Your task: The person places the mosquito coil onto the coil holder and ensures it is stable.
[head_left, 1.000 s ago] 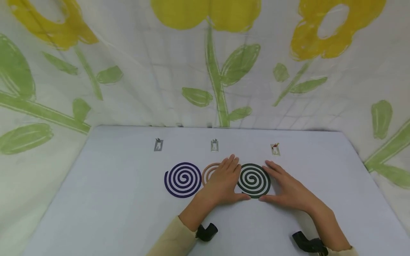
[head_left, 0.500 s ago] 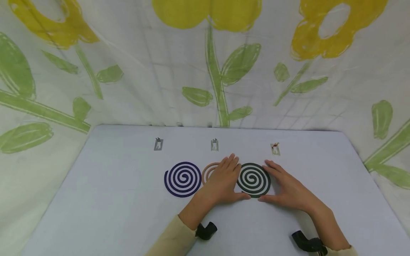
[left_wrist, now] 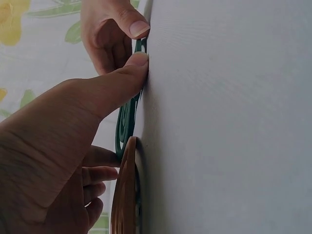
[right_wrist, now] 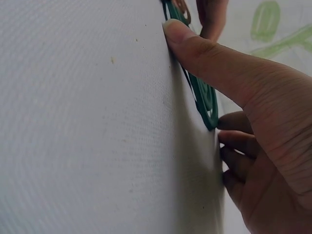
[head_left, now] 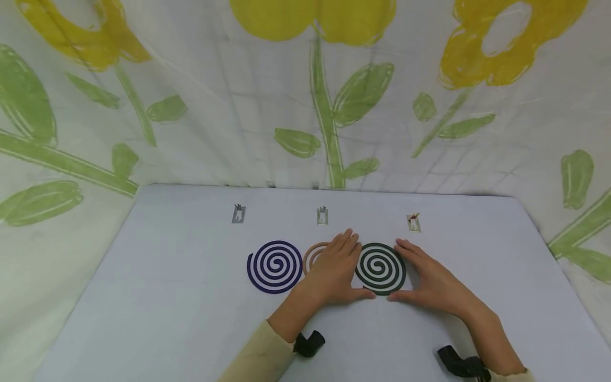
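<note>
A flat green mosquito coil (head_left: 380,269) lies at the white table's middle right, between my two hands. With thumb and fingers spread round its left side, my left hand (head_left: 333,268) holds its edge. My right hand (head_left: 431,281) holds the opposite side, thumb at the near edge and fingertips at the right rim. Both thumbs come close together in the left wrist view, where the coil (left_wrist: 127,114) shows edge-on. An orange-brown coil (head_left: 312,256) is partly hidden under my left hand. Left of it lies a dark blue coil (head_left: 275,267).
Along the back of the table lie three small metal coil stands: a left one (head_left: 238,214), a middle one (head_left: 322,216) and a right one (head_left: 413,223), which has a reddish part. Behind the table hangs a white cloth (head_left: 215,132) with painted flowers.
Both hands stay in place on the green coil. The whole head view shifts slightly; the coils and stands keep their layout.
</note>
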A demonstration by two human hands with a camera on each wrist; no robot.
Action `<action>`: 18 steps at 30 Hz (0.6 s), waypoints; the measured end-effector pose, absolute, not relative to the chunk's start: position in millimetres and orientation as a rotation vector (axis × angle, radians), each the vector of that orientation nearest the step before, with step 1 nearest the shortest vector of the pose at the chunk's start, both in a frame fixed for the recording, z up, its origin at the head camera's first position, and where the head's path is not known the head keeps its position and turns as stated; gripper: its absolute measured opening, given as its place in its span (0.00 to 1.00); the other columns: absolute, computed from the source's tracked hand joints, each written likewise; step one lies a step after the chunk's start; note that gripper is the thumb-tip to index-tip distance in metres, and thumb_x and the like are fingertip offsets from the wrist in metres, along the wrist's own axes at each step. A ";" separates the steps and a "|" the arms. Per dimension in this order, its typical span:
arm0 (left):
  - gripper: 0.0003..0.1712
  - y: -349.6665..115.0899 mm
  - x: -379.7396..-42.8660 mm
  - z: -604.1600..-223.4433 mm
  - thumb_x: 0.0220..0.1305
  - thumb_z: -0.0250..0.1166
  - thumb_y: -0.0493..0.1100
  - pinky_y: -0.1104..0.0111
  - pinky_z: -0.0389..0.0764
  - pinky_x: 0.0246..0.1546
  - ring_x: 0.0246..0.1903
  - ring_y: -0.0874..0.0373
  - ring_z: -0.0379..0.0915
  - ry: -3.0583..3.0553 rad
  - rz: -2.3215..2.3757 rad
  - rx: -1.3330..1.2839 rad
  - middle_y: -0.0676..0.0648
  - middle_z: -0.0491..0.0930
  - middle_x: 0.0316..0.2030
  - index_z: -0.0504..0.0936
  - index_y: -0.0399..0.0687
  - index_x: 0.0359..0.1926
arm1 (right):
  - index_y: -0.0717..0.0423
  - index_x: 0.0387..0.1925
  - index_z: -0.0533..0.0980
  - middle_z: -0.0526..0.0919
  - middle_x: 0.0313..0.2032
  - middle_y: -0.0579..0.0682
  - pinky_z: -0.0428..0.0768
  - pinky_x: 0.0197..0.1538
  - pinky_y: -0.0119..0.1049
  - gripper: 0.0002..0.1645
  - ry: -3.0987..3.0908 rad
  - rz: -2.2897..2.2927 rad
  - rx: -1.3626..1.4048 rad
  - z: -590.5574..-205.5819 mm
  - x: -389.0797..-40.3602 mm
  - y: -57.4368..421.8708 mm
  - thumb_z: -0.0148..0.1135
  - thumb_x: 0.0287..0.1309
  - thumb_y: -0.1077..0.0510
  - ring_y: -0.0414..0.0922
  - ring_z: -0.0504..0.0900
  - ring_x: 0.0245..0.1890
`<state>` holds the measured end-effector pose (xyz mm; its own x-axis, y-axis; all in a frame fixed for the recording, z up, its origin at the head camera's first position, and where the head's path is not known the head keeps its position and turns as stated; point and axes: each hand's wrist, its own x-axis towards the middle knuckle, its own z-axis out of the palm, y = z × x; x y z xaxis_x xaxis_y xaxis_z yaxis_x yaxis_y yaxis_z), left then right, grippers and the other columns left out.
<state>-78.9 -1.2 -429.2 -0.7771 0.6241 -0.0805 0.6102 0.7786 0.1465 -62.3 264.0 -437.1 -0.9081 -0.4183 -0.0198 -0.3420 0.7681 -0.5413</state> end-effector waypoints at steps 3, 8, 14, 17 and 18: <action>0.61 -1.2 -78.9 -428.7 0.63 0.62 0.80 0.61 0.51 0.87 0.85 0.48 0.46 2.841 0.167 0.993 0.41 0.60 0.82 0.64 0.40 0.79 | 0.63 0.75 0.68 0.66 0.79 0.61 0.69 0.79 0.49 0.66 2.820 -0.844 -0.623 -436.4 -62.0 265.7 0.86 0.42 0.36 0.67 0.65 0.78; 0.61 -1.3 -77.9 -428.3 0.64 0.62 0.79 0.61 0.51 0.87 0.85 0.48 0.46 2.818 0.177 0.988 0.42 0.60 0.82 0.63 0.40 0.80 | 0.63 0.75 0.68 0.66 0.79 0.61 0.46 0.70 0.08 0.63 2.794 -0.898 -0.641 -437.9 -61.8 269.5 0.86 0.44 0.39 0.68 0.64 0.78; 0.60 -1.4 -78.1 -429.3 0.64 0.61 0.80 0.61 0.52 0.87 0.85 0.48 0.47 2.830 0.162 1.000 0.42 0.60 0.82 0.63 0.40 0.80 | 0.60 0.76 0.68 0.65 0.80 0.59 0.52 0.75 0.16 0.62 2.780 -0.890 -0.634 -439.4 -63.5 272.2 0.84 0.46 0.36 0.67 0.63 0.79; 0.60 -1.1 -78.8 -429.0 0.65 0.61 0.80 0.61 0.51 0.87 0.85 0.48 0.47 2.836 0.161 1.010 0.42 0.61 0.81 0.64 0.40 0.80 | 0.59 0.76 0.69 0.66 0.79 0.59 0.62 0.80 0.31 0.62 2.788 -0.878 -0.632 -440.0 -64.4 273.1 0.84 0.46 0.36 0.66 0.64 0.79; 0.60 -1.1 -79.0 -428.8 0.65 0.61 0.79 0.61 0.52 0.87 0.85 0.48 0.47 2.838 0.164 1.016 0.42 0.61 0.81 0.64 0.40 0.80 | 0.59 0.75 0.69 0.66 0.79 0.58 0.65 0.80 0.37 0.62 2.792 -0.873 -0.630 -440.1 -64.6 273.2 0.84 0.45 0.36 0.66 0.64 0.79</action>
<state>-79.0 -1.1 -428.8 -0.7670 0.6368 -0.0788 0.6235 0.7686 0.1431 -64.6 273.2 -440.1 -0.9006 -0.4342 -0.0169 -0.3472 0.7425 -0.5728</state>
